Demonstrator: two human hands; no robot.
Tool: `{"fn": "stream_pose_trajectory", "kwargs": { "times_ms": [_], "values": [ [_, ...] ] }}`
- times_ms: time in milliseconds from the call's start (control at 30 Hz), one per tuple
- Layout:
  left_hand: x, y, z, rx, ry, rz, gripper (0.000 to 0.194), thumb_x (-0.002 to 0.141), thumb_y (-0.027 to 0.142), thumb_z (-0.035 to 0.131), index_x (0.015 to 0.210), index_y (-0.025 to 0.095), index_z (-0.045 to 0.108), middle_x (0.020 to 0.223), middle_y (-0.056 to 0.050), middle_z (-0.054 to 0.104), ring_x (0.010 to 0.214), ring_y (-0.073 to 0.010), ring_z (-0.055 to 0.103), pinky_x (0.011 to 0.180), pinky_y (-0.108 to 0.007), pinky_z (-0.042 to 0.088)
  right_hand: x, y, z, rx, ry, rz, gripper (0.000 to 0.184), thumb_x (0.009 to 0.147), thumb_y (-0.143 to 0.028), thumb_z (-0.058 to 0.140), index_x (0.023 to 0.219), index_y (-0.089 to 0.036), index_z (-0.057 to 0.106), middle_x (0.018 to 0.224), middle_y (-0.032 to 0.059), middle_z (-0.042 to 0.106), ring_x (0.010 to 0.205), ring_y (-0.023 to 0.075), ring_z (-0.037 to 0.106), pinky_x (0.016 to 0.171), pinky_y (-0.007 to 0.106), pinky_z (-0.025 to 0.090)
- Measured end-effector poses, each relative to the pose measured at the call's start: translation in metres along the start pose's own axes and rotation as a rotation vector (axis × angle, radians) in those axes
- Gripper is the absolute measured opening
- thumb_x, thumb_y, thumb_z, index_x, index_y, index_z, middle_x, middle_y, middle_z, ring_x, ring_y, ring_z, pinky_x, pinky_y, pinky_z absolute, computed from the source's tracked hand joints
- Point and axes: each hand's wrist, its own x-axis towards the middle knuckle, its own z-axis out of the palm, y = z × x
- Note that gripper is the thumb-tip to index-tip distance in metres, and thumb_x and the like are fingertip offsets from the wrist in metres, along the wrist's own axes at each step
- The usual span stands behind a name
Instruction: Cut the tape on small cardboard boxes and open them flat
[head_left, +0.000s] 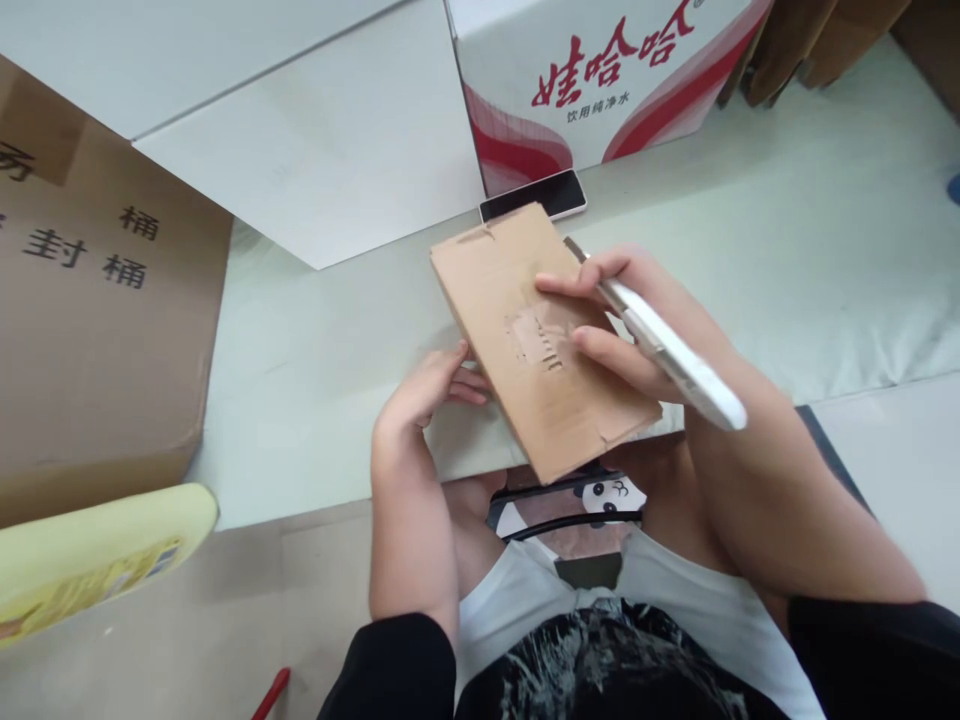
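Note:
A small flat brown cardboard box lies tilted over the front edge of the table, with a worn patch of clear tape on its top face. My left hand is at its left long edge, thumb and bent fingers against the side; the fingertips are partly hidden. In my right hand is a white box cutter, its metal tip pointing up and to the left past the box's far right side. Two fingers of that hand also rest on the box's top.
Behind the box a phone lies against a white and red carton. White panels stand at the back left, near a large brown carton. A yellow container is at the lower left. Folded cardboard stands at the back right.

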Motion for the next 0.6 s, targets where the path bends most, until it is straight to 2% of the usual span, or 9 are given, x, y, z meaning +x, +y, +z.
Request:
{"fn": "stream_pose_trajectory", "kwargs": {
  "times_ms": [67,133,200,267,333,433,500,567,600],
  "values": [
    [0.002,0.003,-0.001,0.058,0.183,0.071,0.052,0.084,0.068,0.066,0.097,0.019,0.073,0.088,-0.010,0.079,0.080,-0.0280,0.078,0.081,-0.047,0.065,0.003,0.001,0.001,-0.053,-0.044,0.026,0.034,0.086,-0.031,0.070,0.116,-0.029,0.053,0.142,0.0054,0.068,0.131,0.0315,0.066,0.110,0.051,0.053],
    [0.001,0.006,-0.004,0.072,0.496,0.359,0.051,0.084,0.067,0.066,0.107,0.021,0.069,0.105,-0.009,0.078,0.095,-0.0273,0.078,0.092,-0.049,0.063,0.005,0.000,0.004,-0.090,-0.066,0.037,0.034,0.085,-0.028,0.070,0.115,-0.027,0.054,0.142,0.0064,0.068,0.129,0.0305,0.067,0.109,0.049,0.053],
    [-0.004,0.009,-0.003,0.094,0.663,0.726,0.054,0.087,0.069,0.061,0.120,0.026,0.064,0.124,-0.007,0.072,0.118,-0.0282,0.072,0.103,-0.052,0.059,0.007,-0.002,0.008,-0.113,-0.078,0.028,0.034,0.084,-0.026,0.069,0.114,-0.026,0.054,0.141,0.0075,0.069,0.126,0.0295,0.068,0.106,0.046,0.053],
    [-0.012,0.013,0.003,0.200,0.596,1.042,0.052,0.093,0.068,0.056,0.127,0.029,0.062,0.137,-0.006,0.066,0.137,-0.0301,0.060,0.114,-0.057,0.051,0.008,-0.005,0.012,-0.129,-0.093,0.013,0.034,0.084,-0.026,0.068,0.115,-0.025,0.055,0.139,0.0085,0.070,0.121,0.0285,0.070,0.102,0.044,0.054],
    [-0.019,0.017,0.014,0.375,0.471,1.225,0.044,0.097,0.062,0.053,0.124,0.029,0.064,0.141,-0.007,0.063,0.144,-0.0325,0.052,0.122,-0.062,0.041,0.008,-0.008,0.017,-0.140,-0.104,-0.015,0.032,0.084,-0.026,0.068,0.114,-0.025,0.056,0.135,0.0093,0.071,0.116,0.0273,0.071,0.098,0.042,0.055],
    [-0.023,0.020,0.031,0.550,0.374,1.219,0.031,0.099,0.048,0.052,0.119,0.028,0.065,0.136,-0.008,0.066,0.142,-0.0324,0.052,0.122,-0.061,0.041,0.007,-0.015,0.022,-0.183,0.015,-0.033,0.025,0.084,-0.026,0.069,0.107,-0.024,0.059,0.118,0.0077,0.076,0.102,0.0240,0.073,0.090,0.039,0.055],
    [-0.023,0.020,0.036,0.556,0.369,1.194,0.028,0.097,0.043,0.053,0.119,0.028,0.062,0.129,-0.008,0.069,0.136,-0.0306,0.056,0.121,-0.058,0.042,0.006,-0.022,0.023,-0.163,0.248,-0.023,0.017,0.086,-0.027,0.069,0.099,-0.024,0.060,0.098,0.0037,0.078,0.086,0.0200,0.073,0.081,0.036,0.054],
    [-0.023,0.020,0.038,0.539,0.373,1.175,0.025,0.095,0.039,0.055,0.116,0.028,0.060,0.125,-0.007,0.071,0.131,-0.0295,0.058,0.120,-0.056,0.042,0.003,-0.029,0.024,0.001,0.428,-0.039,0.013,0.090,-0.034,0.068,0.094,-0.024,0.060,0.074,-0.0013,0.073,0.063,0.0159,0.066,0.063,0.031,0.050],
    [-0.023,0.021,0.038,0.540,0.375,1.164,0.021,0.094,0.037,0.055,0.112,0.028,0.059,0.124,-0.007,0.071,0.130,-0.0294,0.058,0.120,-0.056,0.042,0.003,-0.032,0.024,0.102,0.456,-0.050,0.018,0.092,-0.042,0.066,0.095,-0.025,0.060,0.067,-0.0031,0.069,0.054,0.0147,0.061,0.054,0.030,0.045]
  ]
}}
